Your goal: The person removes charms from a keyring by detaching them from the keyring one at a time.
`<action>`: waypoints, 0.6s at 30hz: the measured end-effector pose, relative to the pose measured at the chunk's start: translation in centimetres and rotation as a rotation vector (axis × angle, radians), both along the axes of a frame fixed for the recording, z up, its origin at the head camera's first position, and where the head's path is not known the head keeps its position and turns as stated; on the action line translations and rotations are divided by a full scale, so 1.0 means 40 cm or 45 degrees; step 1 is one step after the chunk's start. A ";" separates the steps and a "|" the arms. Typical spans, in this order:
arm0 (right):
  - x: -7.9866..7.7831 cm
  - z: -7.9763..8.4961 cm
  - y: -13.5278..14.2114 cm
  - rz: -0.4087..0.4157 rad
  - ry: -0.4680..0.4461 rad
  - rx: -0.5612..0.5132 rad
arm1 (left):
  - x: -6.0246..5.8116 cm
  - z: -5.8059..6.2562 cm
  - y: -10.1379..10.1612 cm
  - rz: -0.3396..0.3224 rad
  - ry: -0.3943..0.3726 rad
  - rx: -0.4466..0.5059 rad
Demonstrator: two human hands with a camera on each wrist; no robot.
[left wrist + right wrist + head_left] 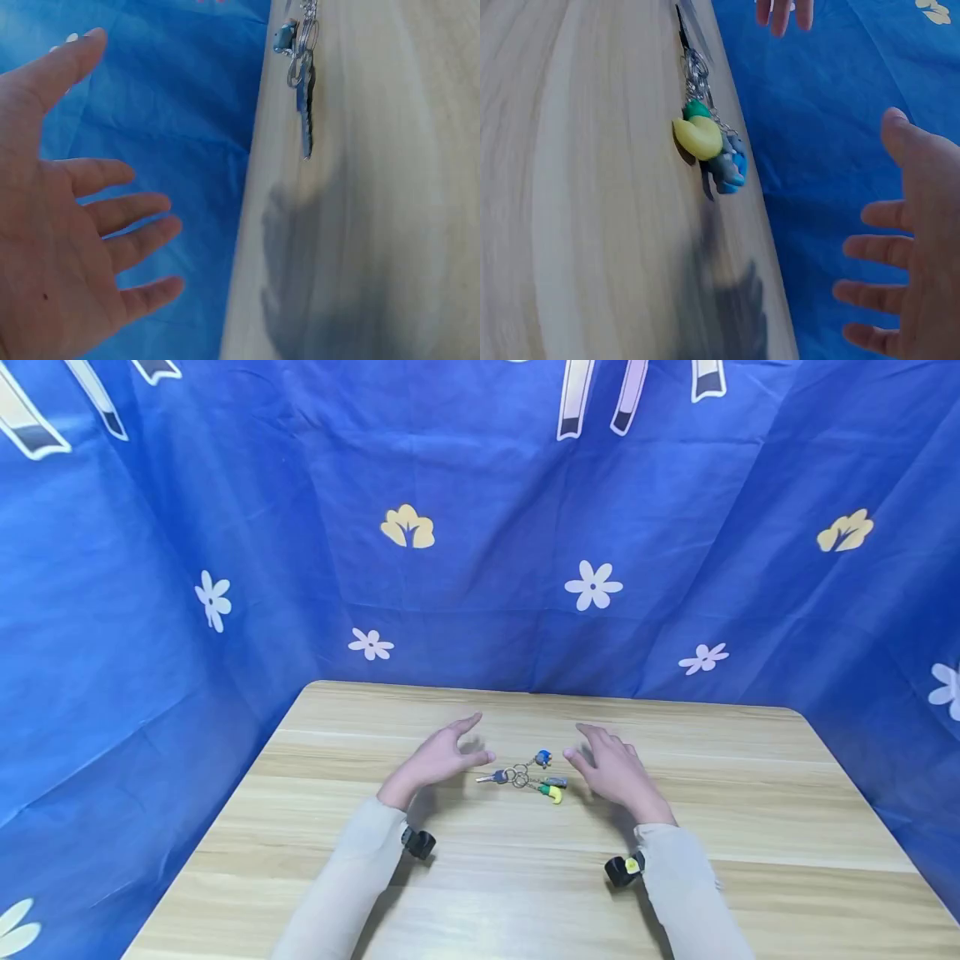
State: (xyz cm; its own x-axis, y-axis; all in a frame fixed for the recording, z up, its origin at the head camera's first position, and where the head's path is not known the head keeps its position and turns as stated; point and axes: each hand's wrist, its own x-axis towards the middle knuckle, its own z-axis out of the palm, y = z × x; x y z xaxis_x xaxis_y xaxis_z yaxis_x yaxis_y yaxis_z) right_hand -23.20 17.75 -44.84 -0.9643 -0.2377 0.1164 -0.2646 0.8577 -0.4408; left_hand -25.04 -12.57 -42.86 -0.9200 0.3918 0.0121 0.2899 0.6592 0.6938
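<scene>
Head view gives me the layout: a key bunch (521, 779) lies on the wooden tabletop (480, 868), in the gap between the left hand (438, 757) and the right hand (617, 772). Its long axis runs roughly side to side, from one hand toward the other. On my left end is the key (500, 776), its blade pointing toward the left hand; the charms fan out rightward: a blue charm (543, 758) farthest from the body, a grey charm (556, 782) beside a yellow-and-green charm (556, 794) nearer to it. Both hands have their fingers spread, hold nothing and appear raised above the wood, with shadows below them. By my reading, any reach turns on that sideways axis: the left hand is nearer the key, the right hand nearer the charms, its thumb close to the blue one. Which hand is closer to the bunch overall, I cannot tell.
</scene>
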 end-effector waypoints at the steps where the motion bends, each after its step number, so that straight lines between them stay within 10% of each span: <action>1: 0.000 -0.003 -0.004 0.023 -0.008 -0.011 | -0.004 -0.007 0.003 -0.013 -0.038 0.049; 8: 0.001 -0.028 -0.027 0.167 -0.085 -0.090 | -0.014 -0.049 0.031 -0.098 -0.201 0.215; 18: -0.008 -0.056 -0.050 0.305 -0.191 -0.224 | -0.022 -0.081 0.074 -0.137 -0.243 0.077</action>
